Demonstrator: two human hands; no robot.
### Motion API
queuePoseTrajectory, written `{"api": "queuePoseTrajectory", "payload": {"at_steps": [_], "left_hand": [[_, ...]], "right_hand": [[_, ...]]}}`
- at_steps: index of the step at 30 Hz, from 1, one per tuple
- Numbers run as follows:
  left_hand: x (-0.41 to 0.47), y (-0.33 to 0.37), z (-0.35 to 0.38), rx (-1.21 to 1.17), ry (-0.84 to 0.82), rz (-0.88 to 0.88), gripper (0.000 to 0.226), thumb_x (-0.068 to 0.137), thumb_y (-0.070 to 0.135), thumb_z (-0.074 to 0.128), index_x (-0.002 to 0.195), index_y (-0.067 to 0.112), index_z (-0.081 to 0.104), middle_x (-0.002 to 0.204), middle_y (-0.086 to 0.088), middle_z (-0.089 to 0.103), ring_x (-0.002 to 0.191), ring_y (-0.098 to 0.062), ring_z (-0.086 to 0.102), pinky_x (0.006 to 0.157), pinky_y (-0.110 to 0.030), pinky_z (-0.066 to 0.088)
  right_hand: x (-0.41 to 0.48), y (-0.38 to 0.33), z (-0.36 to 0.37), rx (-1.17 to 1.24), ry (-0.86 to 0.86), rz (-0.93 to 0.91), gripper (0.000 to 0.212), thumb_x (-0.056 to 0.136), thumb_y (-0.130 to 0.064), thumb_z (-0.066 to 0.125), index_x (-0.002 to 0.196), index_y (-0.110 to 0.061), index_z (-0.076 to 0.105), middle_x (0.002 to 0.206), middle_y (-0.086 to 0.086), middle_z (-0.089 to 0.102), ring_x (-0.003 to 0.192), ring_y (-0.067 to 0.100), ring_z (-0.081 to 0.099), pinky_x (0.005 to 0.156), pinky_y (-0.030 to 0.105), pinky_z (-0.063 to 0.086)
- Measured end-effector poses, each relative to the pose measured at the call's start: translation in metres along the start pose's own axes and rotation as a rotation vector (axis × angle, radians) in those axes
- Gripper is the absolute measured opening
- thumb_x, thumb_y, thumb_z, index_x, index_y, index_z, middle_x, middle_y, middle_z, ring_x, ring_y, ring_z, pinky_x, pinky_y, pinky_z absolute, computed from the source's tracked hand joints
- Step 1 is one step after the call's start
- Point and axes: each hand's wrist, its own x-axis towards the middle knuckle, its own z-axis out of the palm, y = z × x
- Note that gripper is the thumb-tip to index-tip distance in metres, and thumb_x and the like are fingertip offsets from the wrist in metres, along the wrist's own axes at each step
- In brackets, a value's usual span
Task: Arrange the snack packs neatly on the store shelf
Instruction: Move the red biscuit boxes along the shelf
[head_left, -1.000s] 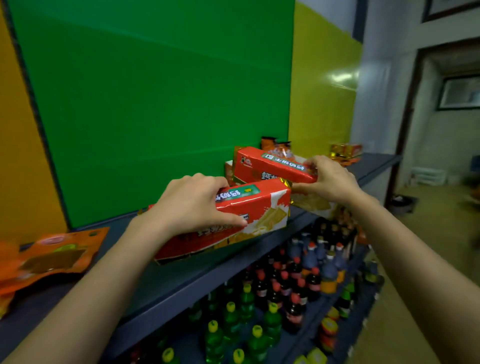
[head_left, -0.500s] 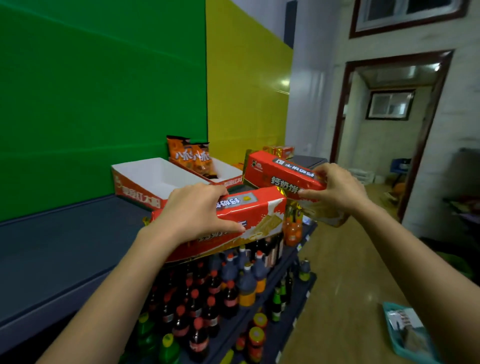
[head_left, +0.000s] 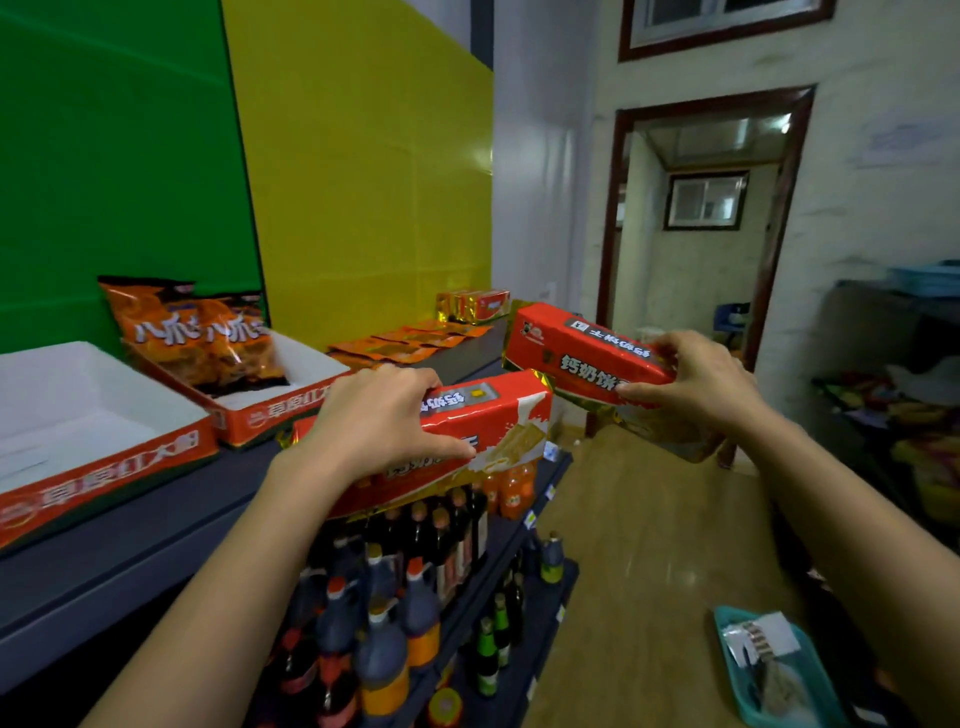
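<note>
I see dark bottles (head_left: 384, 639) packed in rows below. A teal tray (head_left: 737, 680) lies on the wooden floor (head_left: 639, 545), well apart from the doorway (head_left: 701, 260).

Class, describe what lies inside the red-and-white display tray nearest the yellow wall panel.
Orange snack bags stand at the back of the tray; its white floor shows bare in front. Whatever sits behind or beneath the bags is hidden by them.

Left hand (head_left: 379, 415) and right hand (head_left: 696, 384): both bare. Left forearm (head_left: 234, 571) and right forearm (head_left: 857, 519) bare too, right down to the frame edge. The wide-angle lens stretches both forearms thick toward the bottom corners. Upper arms are out of frame, so can't tell what's worn.
</note>
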Motion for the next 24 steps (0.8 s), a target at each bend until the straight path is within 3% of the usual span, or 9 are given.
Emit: {"api": "queuePoseTrajectory", "payload": {"at_steps": [10,24], "left_hand": [[0.196,0.022,0.066,0.021,0.035,-0.011,0.078,0.063,0.075,0.059,0.121,0.024,0.051,0.117,0.002,0.063,0.105,-0.020,0.059,0.075,-0.029,0.043],[0.388,0.060,0.149,0.087,0.013,-0.115,0.077,0.066,0.074,0.057,0.122,0.022,0.051,0.118,0.002,0.063,0.103,-0.019,0.060,0.073,-0.027,0.044]], "right_hand": [[0.169,0.082,0.027,-0.019,0.055,0.052,0.065,0.071,-0.051,0.072,0.122,-0.017,0.048,0.119,0.005,0.059,0.104,0.021,0.060,0.084,0.040,0.054],[0.352,0.206,0.070,0.059,0.067,0.031,0.067,0.072,-0.045,0.072,0.125,-0.012,0.048,0.123,0.010,0.058,0.108,0.027,0.059,0.085,0.040,0.050]]}}
